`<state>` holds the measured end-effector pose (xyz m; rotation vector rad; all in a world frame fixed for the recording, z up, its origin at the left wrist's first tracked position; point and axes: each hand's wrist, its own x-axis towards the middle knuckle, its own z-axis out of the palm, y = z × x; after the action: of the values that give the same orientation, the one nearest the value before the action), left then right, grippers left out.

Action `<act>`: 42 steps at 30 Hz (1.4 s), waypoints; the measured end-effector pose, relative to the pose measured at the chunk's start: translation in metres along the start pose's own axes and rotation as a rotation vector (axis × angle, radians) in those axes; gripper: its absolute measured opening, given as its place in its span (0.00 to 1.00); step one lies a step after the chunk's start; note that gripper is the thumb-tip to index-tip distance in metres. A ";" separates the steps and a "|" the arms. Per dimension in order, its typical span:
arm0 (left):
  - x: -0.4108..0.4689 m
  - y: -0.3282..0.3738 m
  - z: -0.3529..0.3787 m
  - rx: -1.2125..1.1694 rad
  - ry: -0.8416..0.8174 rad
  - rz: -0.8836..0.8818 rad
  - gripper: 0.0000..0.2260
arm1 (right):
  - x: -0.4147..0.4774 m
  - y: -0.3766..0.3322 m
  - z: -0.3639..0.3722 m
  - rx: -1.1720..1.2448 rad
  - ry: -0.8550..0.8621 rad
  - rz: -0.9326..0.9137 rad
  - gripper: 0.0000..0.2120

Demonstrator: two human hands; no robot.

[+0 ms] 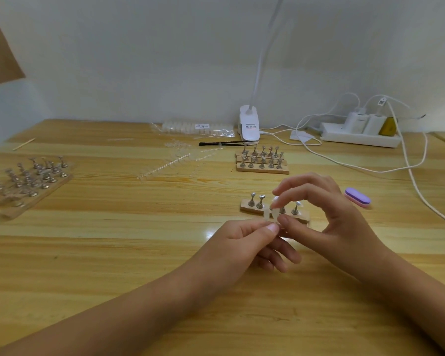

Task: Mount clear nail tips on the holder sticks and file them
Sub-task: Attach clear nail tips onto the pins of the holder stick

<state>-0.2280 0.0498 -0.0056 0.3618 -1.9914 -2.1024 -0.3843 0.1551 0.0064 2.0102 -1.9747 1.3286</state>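
My left hand [252,242] and my right hand [326,217] meet at the table's middle, both pinching a small clear nail tip piece [270,215] between thumbs and fingertips. Just behind the hands lies a wooden base [247,208] with several metal holder sticks [256,200] standing in it; my right hand's fingers cover part of the row. A purple and pink nail file block [358,197] lies to the right of my right hand.
Strips of clear nail tips [175,160] and a bag of them [198,127] lie further back. More holder bases stand at the back right [262,160] and left [28,181]. A white clip lamp [249,124], black brush [221,143], power strip [360,136] and cables [406,160] line the wall.
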 end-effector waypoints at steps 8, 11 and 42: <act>0.000 0.002 -0.002 -0.014 -0.005 -0.023 0.14 | -0.001 -0.001 -0.001 -0.323 0.079 -0.339 0.07; 0.000 0.001 -0.003 0.011 -0.021 -0.022 0.15 | -0.001 -0.002 -0.001 -0.337 0.060 -0.351 0.06; -0.003 -0.005 0.000 0.238 0.186 0.277 0.15 | 0.001 0.008 -0.002 0.033 -0.051 0.082 0.08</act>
<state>-0.2253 0.0509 -0.0103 0.2895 -2.0506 -1.6125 -0.3919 0.1538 0.0043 2.0181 -2.0923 1.3468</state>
